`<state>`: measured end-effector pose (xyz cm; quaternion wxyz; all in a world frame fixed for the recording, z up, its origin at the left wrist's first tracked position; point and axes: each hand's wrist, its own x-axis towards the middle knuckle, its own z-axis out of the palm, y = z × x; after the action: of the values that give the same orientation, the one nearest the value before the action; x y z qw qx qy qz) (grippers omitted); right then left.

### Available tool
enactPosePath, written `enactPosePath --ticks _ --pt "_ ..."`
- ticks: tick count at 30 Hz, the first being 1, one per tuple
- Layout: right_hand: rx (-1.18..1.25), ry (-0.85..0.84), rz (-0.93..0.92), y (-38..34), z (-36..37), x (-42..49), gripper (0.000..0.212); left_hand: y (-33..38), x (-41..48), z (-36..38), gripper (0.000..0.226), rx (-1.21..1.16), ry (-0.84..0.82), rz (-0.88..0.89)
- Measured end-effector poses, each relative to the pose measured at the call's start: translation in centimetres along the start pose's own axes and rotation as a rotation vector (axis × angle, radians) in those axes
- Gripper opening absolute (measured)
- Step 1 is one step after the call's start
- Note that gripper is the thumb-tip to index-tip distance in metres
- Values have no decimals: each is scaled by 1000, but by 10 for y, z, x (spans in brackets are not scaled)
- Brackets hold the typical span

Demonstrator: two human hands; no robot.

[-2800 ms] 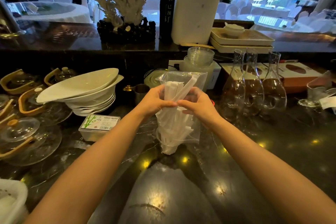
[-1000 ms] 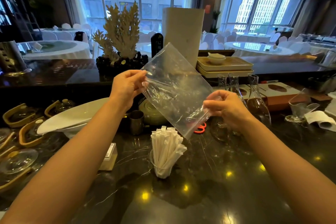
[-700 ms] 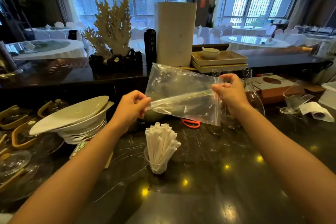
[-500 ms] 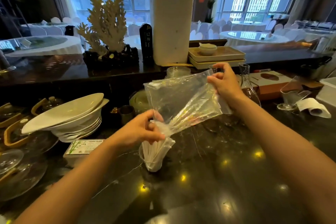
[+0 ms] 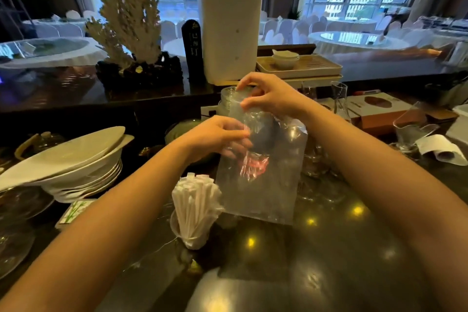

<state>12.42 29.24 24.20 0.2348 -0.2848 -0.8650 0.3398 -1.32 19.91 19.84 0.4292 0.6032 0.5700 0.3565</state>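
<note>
An empty clear plastic bag [image 5: 263, 190] hangs upright above the dark counter, held between both hands. My left hand [image 5: 215, 135] pinches the bag's left edge near its top. My right hand [image 5: 268, 95] pinches the bag's top edge a little higher and further back. Below and left of the bag stands a clear cup [image 5: 193, 230] packed with several white paper-wrapped sticks, fanned out at the top. The bag's lower corner hangs close beside these sticks.
A stack of white dishes [image 5: 76, 159] sits at the left, with a small bamboo-printed box [image 5: 73, 213] in front. Glass carafes [image 5: 339, 99] and a tissue box [image 5: 379, 106] stand at the right. A coral ornament [image 5: 129, 20] and trays [image 5: 301, 68] line the raised ledge. Red scissors show through the bag.
The bag came off the sticks, which stay in the cup. Both hands turned and stretched the empty bag, then brought it upright; my left hand rose from the cup to the bag's edge.
</note>
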Motion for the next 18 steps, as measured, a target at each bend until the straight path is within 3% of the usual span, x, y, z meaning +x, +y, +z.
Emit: enactPosePath --ticks 5,8,13,15,18 --pt "-106 193 5 34 -7 15 49 -10 32 -6 20 -177 265 -40" --pt "99 271 129 66 -5 12 64 -26 51 -21 18 -335 362 -96" --pt "439 95 278 106 23 10 43 -56 80 -35 19 -449 417 -151" --pt "372 99 279 118 40 14 29 -68 87 -33 18 -478 403 -184" --pt "302 165 306 138 65 20 31 -94 97 -38 17 -413 345 -248"
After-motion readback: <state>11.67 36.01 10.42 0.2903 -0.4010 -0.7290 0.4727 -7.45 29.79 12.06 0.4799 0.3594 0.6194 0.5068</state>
